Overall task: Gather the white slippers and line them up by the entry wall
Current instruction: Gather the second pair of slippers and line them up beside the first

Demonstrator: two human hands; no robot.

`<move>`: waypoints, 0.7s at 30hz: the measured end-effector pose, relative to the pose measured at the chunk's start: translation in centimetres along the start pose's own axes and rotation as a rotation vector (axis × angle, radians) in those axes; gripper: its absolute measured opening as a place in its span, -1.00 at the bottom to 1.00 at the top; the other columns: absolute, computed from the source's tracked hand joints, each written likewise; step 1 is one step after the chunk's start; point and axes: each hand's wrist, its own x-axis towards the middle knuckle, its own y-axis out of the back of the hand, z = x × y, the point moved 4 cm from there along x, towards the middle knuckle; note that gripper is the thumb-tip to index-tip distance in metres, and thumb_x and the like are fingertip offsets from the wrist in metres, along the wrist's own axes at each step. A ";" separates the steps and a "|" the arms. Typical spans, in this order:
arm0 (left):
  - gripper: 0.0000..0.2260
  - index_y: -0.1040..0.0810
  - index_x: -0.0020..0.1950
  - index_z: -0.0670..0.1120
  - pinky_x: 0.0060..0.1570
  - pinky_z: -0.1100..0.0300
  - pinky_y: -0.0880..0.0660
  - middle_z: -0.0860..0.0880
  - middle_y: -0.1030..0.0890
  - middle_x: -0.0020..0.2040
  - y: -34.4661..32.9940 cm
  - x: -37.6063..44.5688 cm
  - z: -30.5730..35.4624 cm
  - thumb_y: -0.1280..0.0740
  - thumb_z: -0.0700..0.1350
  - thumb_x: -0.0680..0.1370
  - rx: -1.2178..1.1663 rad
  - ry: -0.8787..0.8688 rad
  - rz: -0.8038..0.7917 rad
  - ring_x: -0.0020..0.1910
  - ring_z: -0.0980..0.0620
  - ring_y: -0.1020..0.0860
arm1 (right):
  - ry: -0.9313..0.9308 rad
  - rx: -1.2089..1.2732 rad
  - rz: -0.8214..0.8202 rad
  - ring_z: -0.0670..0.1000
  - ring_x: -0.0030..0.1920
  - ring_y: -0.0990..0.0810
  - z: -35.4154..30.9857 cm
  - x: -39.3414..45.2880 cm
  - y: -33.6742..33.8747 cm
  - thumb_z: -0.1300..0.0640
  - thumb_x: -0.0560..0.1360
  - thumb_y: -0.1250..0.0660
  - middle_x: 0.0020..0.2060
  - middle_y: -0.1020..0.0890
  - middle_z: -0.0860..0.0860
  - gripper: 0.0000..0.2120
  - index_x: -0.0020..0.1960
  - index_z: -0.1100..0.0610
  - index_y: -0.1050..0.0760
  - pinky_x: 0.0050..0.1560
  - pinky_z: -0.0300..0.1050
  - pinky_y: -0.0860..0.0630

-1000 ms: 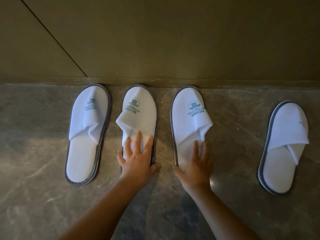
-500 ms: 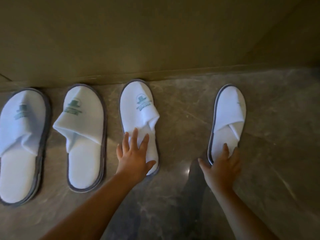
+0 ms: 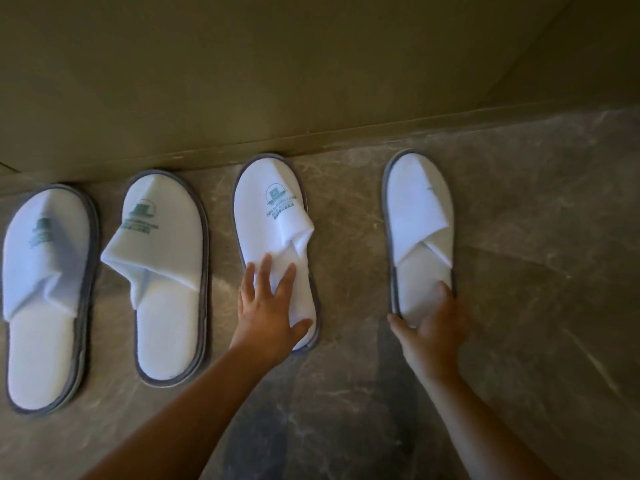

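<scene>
Four white slippers toes-to-wall [image 3: 242, 81] on marble floor [image 3: 519, 306].
Left hand [image 3: 268, 311] flat, fingers spread wide, pressing third slipper [image 3: 273, 220] — toe touching wall base. Right hand [image 3: 429, 327] cupped round heel of fourth slipper [image 3: 417, 216], just short of wall, well apart from third.

Widest open lane I've got is the bare floor [image 3: 349, 258] between the third slipper [image 3: 273, 237] and the fourth slipper [image 3: 419, 230]. Wall [image 3: 277, 81] blocks everything at 12 o'clock. Out toward 3 o'clock it's open stone, and 6 o'clock too.
</scene>
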 end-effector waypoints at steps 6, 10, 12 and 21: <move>-0.24 0.05 0.43 0.04 0.42 -0.17 0.03 -0.11 0.16 0.50 0.0 -0.1 -0.1 -0.32 0.15 0.39 0.013 0.000 -0.019 0.46 -0.21 0.21 | 0.166 -0.058 -0.104 0.22 0.35 -0.25 -3.1 -1.7 -2.7 0.05 0.24 -0.50 0.35 -0.28 0.25 -0.17 0.37 0.19 -0.16 0.34 0.19 -0.27; -0.25 0.05 0.43 0.04 0.41 -0.18 0.04 -0.10 0.17 0.50 0.1 -0.1 -0.1 -0.31 0.15 0.40 0.005 0.001 -0.031 0.45 -0.22 0.22 | 0.159 -0.084 -0.124 0.19 0.37 -0.20 -3.6 -1.5 -3.3 0.01 0.26 -0.48 0.38 -0.23 0.22 -0.17 0.38 0.16 -0.12 0.36 0.13 -0.22; -0.25 0.07 0.44 0.04 0.42 -0.17 0.05 -0.10 0.17 0.50 0.0 -0.1 -0.2 -0.30 0.16 0.40 0.027 0.002 -0.033 0.46 -0.22 0.22 | 0.153 -0.082 -0.133 0.19 0.37 -0.20 -3.6 -1.4 -3.3 0.00 0.26 -0.48 0.39 -0.22 0.21 -0.17 0.38 0.15 -0.12 0.36 0.13 -0.23; -0.25 0.07 0.44 0.05 0.41 -0.17 0.06 -0.10 0.17 0.51 -0.1 -0.1 -0.2 -0.29 0.16 0.40 0.028 -0.012 -0.027 0.46 -0.22 0.22 | 0.111 -0.055 -0.080 0.23 0.35 -0.23 -3.3 -1.3 -3.2 0.03 0.23 -0.51 0.38 -0.25 0.24 -0.16 0.37 0.16 -0.15 0.33 0.21 -0.29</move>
